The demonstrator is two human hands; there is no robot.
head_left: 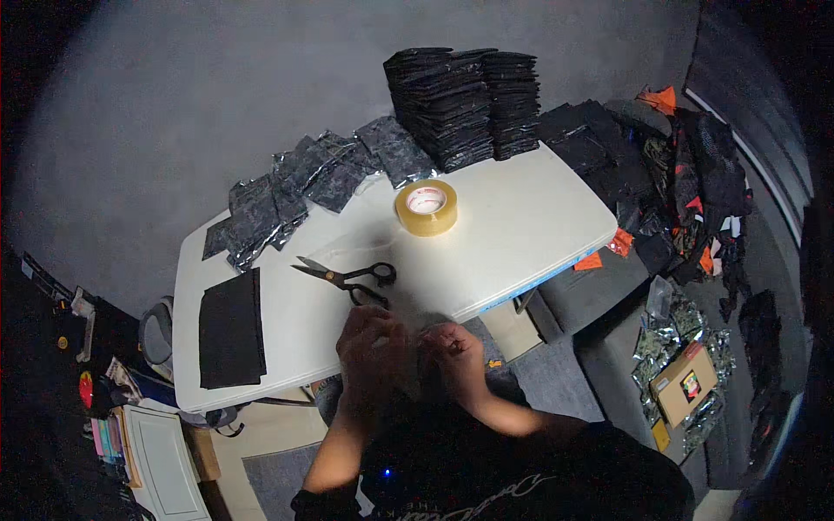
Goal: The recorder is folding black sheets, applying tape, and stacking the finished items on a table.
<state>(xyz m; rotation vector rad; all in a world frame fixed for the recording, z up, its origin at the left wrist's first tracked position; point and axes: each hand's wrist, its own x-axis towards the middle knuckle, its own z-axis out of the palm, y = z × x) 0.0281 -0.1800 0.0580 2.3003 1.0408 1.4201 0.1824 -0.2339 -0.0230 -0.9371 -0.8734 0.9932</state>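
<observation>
Close together at the table's near edge, my left hand [369, 340] and my right hand [456, 354] are both closed, with fingers curled toward each other. A dim, hazy patch lies between them, and what they hold is too dark to make out. Just beyond my left hand lies a pair of black-handled scissors [334, 277], blades pointing left and slightly parted. A wide roll of yellowish clear packing tape [427, 224] rests flat farther back. To the left, a flat black folded piece [231, 334] lies on the white table [512, 226].
Tall stacks of black packets [456, 113] stand at the table's back right. Several shiny plastic-wrapped dark packets [326, 169] line the back left edge. Dark and orange cloth [686, 174] is heaped at right, above a cardboard box [684, 382]. A white cabinet [165, 464] stands lower left.
</observation>
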